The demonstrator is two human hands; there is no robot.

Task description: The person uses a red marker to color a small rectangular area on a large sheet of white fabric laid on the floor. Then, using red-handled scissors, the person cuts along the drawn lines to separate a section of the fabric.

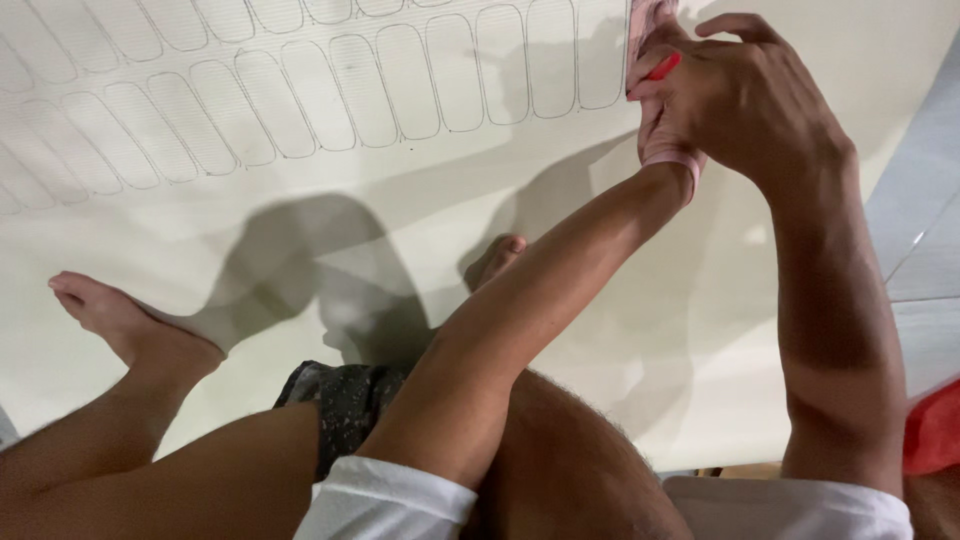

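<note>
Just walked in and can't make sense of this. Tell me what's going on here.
A person sits on a large cream sheet spread on the floor, bare foot resting on it. Rows of rounded outlines are already drawn across it. At the end of the nearer row, the left hand presses down a pink template, while the right hand holds a red pen against its edge.

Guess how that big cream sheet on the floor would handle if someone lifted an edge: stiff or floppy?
Likely floppy: the cream sheet lies fully flat on the floor and looks thin. Probably light but awkward, since it spreads past the frame. A bare foot rests on it, so it may not slide.
</note>
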